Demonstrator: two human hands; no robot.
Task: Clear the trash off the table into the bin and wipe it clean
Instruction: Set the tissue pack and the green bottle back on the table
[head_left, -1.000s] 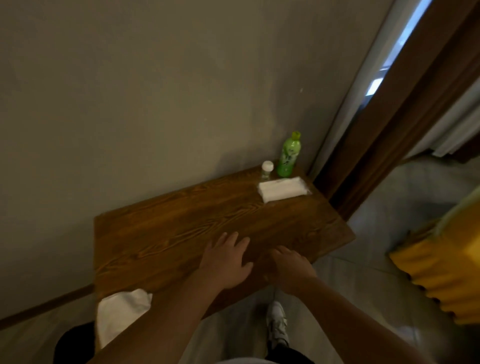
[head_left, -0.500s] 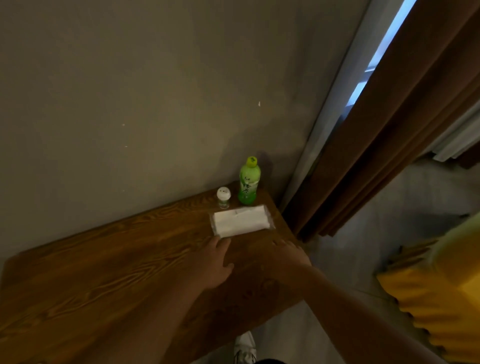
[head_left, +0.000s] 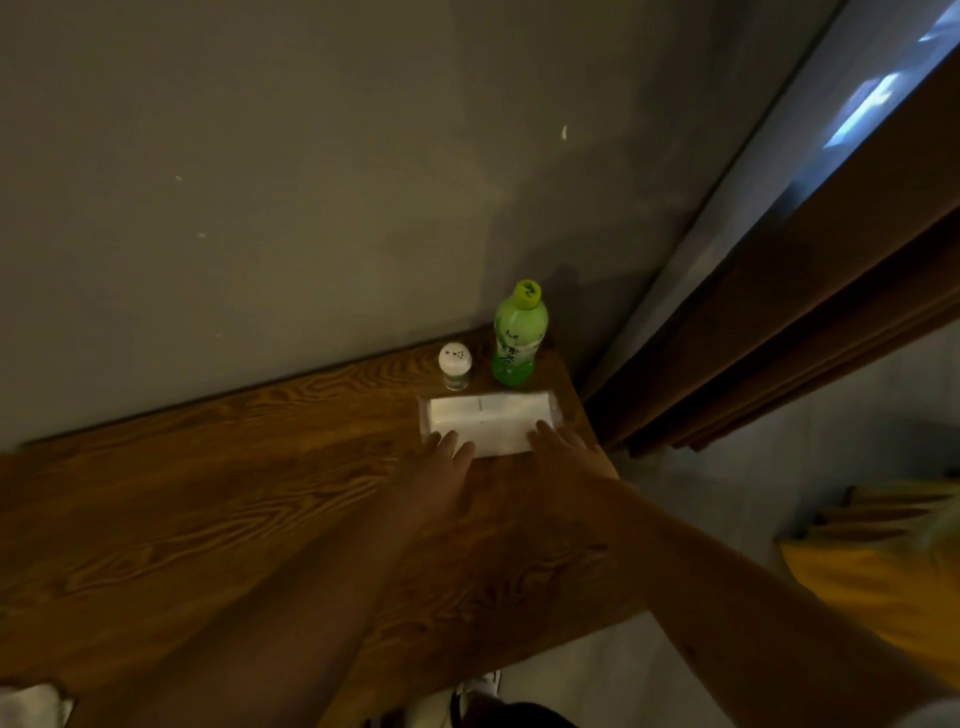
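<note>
A white pack of tissues (head_left: 491, 422) lies flat at the far right end of the wooden table (head_left: 218, 499). My left hand (head_left: 441, 467) rests palm down with its fingertips on the pack's near left edge. My right hand (head_left: 569, 452) lies with its fingers spread on the pack's near right corner. Neither hand has closed around it. Behind the pack, against the wall, stand a green bottle (head_left: 519, 338) and a small white-capped shaker (head_left: 455, 366).
A grey wall runs along the table's far side. Brown curtains (head_left: 810, 312) hang just right of the table's end. A yellow object (head_left: 883, 571) sits on the floor at the right. Something white (head_left: 31, 701) shows at the bottom left corner. My shoe (head_left: 483, 691) is below the table edge.
Both hands have reached forward and to the right along the table, from its near edge to the tissue pack, and now touch it. The view has swung right and come closer.
</note>
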